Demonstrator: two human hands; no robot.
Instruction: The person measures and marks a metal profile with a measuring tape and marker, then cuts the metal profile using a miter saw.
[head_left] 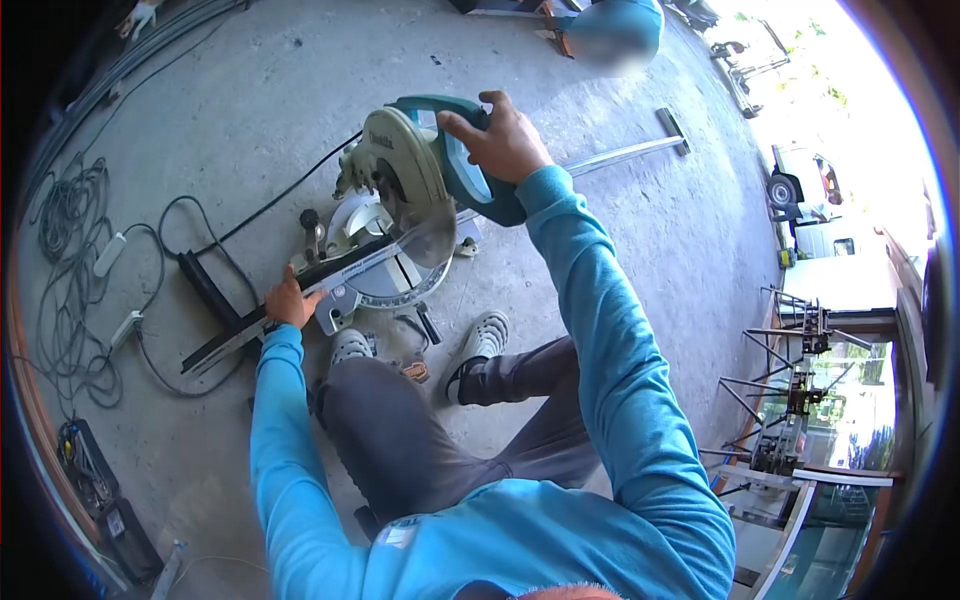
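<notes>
A miter saw (pixel 405 165) with a teal handle and pale blade guard stands on the concrete floor. My right hand (pixel 505 138) is wrapped round its teal handle, above the blade. A long dark metal profile (pixel 345 262) lies across the saw's base, along the fence, and reaches out to the lower left. My left hand (pixel 288 300) grips this profile to the left of the base, thumb and fingers on either side of it. The lower guard (pixel 430 238) hangs close over the profile; whether the blade touches it cannot be made out.
Coiled cables (pixel 75 220) and power strips (pixel 110 255) lie at the left. A dark stand (pixel 210 290) is under the profile. A long bar (pixel 625 152) extends behind the saw. Another person (pixel 615 35) is at the top. My shoes (pixel 487 335) are near the saw.
</notes>
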